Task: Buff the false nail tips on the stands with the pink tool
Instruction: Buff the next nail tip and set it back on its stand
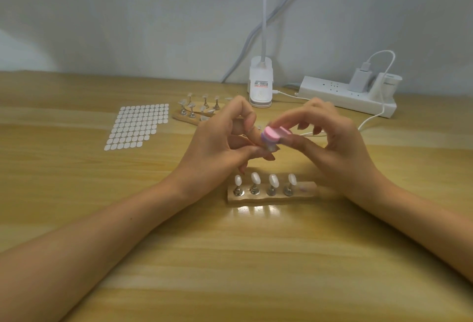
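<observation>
Right hand: your right hand [330,139] hovers above and behind the near wooden holder [307,188], its fingertips and thumb pinching the pink tool [275,135] by its long sides.
Left hand: your left hand [220,137] is up beside the tool, above the holder's left end. Its fingers are curled tight and pinch something small against the tool's end. That piece is hidden by your fingers; I take it for a lifted nail tip on its stand.
Near holder, contents: four nail tips [255,177] stand upright on metal pegs in a row. The rightmost spot is bare, which fits one being in your left hand.
Far holder, contents: behind and left of the near holder, a second wooden holder [184,118] carries a cluster of stands. Their tips are too small to count.
Also about: a sheet of white tabs [135,124] lies far left of the near holder. A lamp clamp [260,83] and a power strip [332,93] sit well behind it on the tabletop [230,257].
Risk, grip: a piece that small can twist or pop out of your pinch if you press the tool hard across it.
Risk, below: your wrists hang just over the four standing tips, so lowering either hand carelessly could knock a peg over.
Risk, cable: the white cable [371,119] runs behind your right hand, and a wide stroke could snag it.
</observation>
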{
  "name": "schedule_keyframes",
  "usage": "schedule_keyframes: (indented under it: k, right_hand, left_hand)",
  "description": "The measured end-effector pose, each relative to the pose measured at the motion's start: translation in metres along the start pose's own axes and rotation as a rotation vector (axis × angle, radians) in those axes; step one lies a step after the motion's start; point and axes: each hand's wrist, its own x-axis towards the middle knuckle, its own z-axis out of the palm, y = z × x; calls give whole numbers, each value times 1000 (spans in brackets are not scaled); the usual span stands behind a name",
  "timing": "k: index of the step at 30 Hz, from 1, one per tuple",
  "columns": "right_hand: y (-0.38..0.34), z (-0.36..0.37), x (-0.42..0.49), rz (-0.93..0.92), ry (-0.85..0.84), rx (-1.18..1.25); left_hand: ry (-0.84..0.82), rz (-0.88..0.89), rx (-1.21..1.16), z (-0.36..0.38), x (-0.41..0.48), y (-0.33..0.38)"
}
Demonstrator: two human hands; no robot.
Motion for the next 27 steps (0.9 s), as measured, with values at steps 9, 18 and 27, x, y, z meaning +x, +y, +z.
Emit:
schedule_keyframes:
  k: [9, 18, 27]
  right_hand:
    - [-4, 3, -1, -36, -47, 7]
    - [-4, 3, -2, -49, -74, -11]
    - [0, 0, 0, -31, -32, -44]
  left_hand:
    - [-1, 10, 12, 0, 0, 0]
    - [3, -12, 21, 0, 0, 0]
    - [13, -23, 11, -1, 1, -1]
